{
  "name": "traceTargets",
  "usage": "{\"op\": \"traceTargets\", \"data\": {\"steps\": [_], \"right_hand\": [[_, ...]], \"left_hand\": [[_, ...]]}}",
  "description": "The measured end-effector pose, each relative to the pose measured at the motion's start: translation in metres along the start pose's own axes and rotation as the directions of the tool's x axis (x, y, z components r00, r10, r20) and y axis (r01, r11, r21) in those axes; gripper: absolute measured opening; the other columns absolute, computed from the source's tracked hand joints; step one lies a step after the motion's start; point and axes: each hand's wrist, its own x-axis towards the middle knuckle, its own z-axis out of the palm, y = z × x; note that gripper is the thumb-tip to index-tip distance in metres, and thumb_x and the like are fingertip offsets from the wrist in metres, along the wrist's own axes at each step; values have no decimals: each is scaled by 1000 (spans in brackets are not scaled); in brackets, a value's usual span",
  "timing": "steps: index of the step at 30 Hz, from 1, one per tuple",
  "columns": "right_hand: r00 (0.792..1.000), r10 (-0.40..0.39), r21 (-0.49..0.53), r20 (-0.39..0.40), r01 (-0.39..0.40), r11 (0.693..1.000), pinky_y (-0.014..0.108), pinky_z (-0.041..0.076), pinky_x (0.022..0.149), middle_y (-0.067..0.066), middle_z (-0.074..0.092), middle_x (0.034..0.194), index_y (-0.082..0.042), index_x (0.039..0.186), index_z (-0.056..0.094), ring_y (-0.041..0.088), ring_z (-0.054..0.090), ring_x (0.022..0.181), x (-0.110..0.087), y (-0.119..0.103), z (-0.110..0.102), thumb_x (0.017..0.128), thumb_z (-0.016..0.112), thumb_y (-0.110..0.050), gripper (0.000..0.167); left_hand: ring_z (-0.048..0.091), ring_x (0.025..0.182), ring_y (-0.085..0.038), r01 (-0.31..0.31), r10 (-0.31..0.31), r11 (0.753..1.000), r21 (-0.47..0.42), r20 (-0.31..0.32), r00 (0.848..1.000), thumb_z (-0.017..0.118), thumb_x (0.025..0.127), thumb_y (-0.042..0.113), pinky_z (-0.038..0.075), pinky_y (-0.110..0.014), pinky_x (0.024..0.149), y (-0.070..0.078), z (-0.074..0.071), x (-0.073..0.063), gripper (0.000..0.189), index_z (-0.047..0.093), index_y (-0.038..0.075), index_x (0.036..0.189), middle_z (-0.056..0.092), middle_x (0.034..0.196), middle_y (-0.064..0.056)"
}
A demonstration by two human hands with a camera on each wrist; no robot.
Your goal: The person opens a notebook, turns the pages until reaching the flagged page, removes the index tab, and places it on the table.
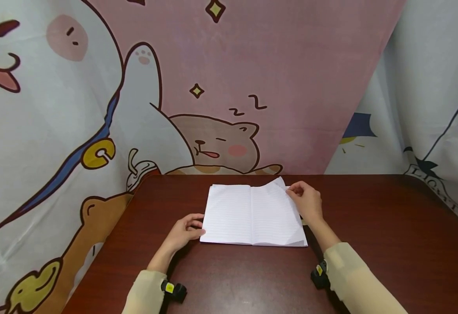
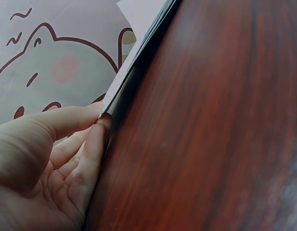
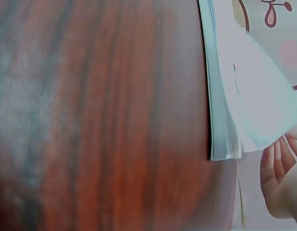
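Observation:
An open notebook (image 1: 229, 213) with blank lined pages lies on the table. My left hand (image 1: 183, 233) is at its left edge. In the left wrist view, the thumb (image 2: 74, 118) lies on top of that edge and the fingers curl beneath it, pinching it. At the upper right corner, my right hand (image 1: 307, 200) pinches a page (image 1: 277, 185) whose top is lifted and bent up from the rest. The right wrist view shows this raised page (image 3: 268, 96) curving away from the stack, with the fingers (image 3: 271, 168) at its far corner and partly hidden.
The brown wooden table (image 1: 378, 226) extends around the notebook. A thin strand (image 3: 241, 192) hangs out of the notebook's end. Behind the table hangs a cartoon-printed cloth (image 1: 299, 78). Small black devices (image 1: 174, 291) are strapped at both wrists.

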Motion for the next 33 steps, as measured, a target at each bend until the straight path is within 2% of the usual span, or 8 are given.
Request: {"op": "traceTargets", "data": {"steps": [5,13,18,25,29,33], "right_hand": [[997,-69,-4,-17,69,998,25,39,66,10,62,86,-7,88,73,18,54,76,1,-1,1,87,77,-18,12],[988,-143,70,59,139,988,18,44,64,10,74,84,-9,90,73,11,60,73,0,-2,4,87,77,-16,9],[980,-161,126,117,146,981,20,47,70,10,75,90,-10,92,73,11,63,80,0,-4,4,89,76,-17,8],[953,-224,208,206,181,961,20,54,79,9,75,99,-10,96,75,11,66,90,-1,-5,5,89,76,-16,10],[934,-243,257,263,175,950,17,54,80,8,75,101,-9,96,75,10,65,94,-1,-5,8,88,76,-15,9],[912,-270,289,309,180,940,21,54,85,9,74,106,-9,96,76,14,65,102,-2,-2,12,88,76,-14,9]], "left_hand": [[61,83,-12,-2,2,1000,4,1,1000,71,91,10,57,-26,75,-1,0,0,52,52,-2,138,63,114,-24],[62,79,-12,-78,77,997,-6,-15,997,74,88,13,57,-26,71,-3,1,-3,49,58,-1,132,66,102,-14],[62,82,-13,-23,23,1000,-4,-2,1000,73,89,12,57,-26,75,-1,0,-2,51,55,0,136,64,110,-20],[61,83,-12,1,-1,1000,5,7,1000,69,92,9,57,-27,76,-1,-1,1,53,50,-3,140,62,115,-25],[61,83,-12,5,-5,1000,4,0,1000,69,92,8,57,-27,76,0,0,0,52,51,-3,139,63,114,-24],[61,83,-13,-1,1,1000,6,-7,1000,71,91,9,58,-28,76,1,0,-1,51,53,-2,138,64,113,-23]]}}
